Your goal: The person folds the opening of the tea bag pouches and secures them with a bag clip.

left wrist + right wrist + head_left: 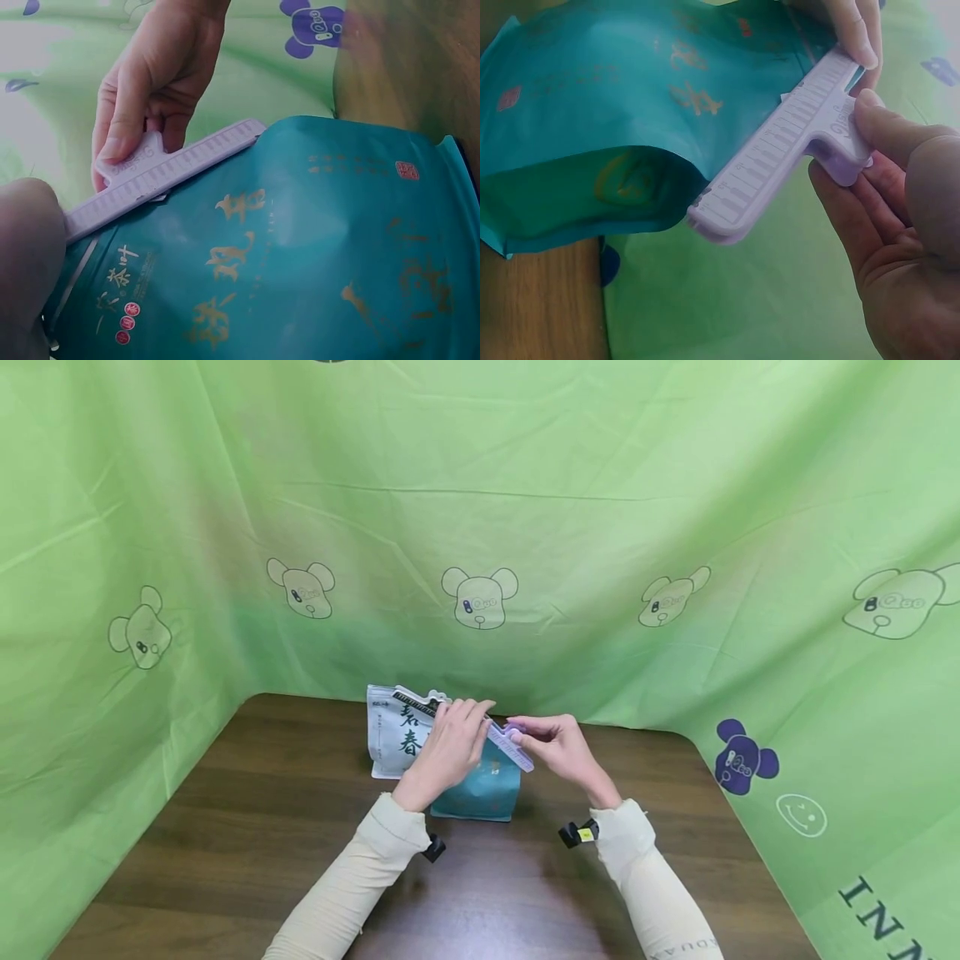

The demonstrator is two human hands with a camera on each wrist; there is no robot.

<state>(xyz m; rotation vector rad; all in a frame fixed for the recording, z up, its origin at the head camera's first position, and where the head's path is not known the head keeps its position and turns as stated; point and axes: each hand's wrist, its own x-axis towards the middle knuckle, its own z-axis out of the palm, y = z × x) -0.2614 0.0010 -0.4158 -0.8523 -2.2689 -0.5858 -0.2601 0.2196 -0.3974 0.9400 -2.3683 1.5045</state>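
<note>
A teal tea bag (pixel 480 797) with gold characters stands on the table. My left hand (pixel 450 739) grips its top edge, the fingers by one end of a lilac bag clip (pixel 512 748). On the other side, my right hand (pixel 558 747) pinches the clip's handles between thumb and fingers. In the right wrist view the clip's long bar (pixel 769 154), printed with piano keys, lies slantwise along the bag's top. One end of the bar reaches past the bag's side. My left thumb (pixel 30 255) looms large at the edge of the left wrist view.
Just behind and left stands a pale tea bag (pixel 384 743) with dark characters and a black-and-white clip (pixel 412 700) along its top. The brown wooden table (pixel 247 827) is enclosed at the back and sides by a green cloth (pixel 480 460) with bear prints.
</note>
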